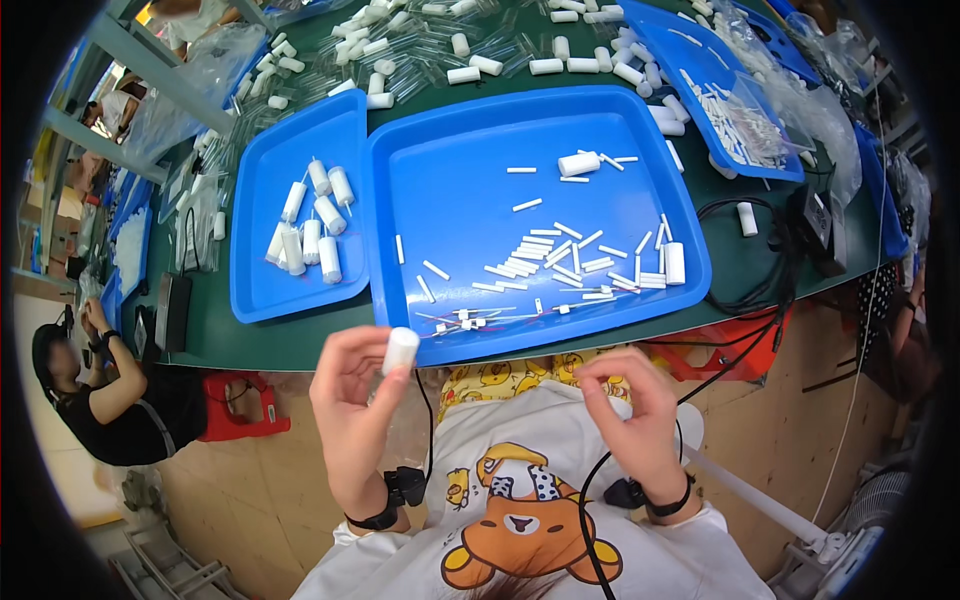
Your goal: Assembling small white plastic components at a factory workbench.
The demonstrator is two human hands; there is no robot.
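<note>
A left hand [355, 395] holds up a smooth white plastic-looking cylinder [402, 350] near the front edge of a dark green counter [255, 342].
The left fingers are clamped on the cylinder, which appears just beside the near left corner of a large blue rectangular plastic tray [460, 190]; the right hand [632, 405] stands well apart, fingers curled and seemingly bare, though I cannot tell whether thumb and forefinger touch. Short thin white tubes [535, 245] lie scattered in the large tray, and thick white cylinders with thin projecting ends [329, 215] cluster in a smaller blue plastic tray [275, 165] to its left.
</note>
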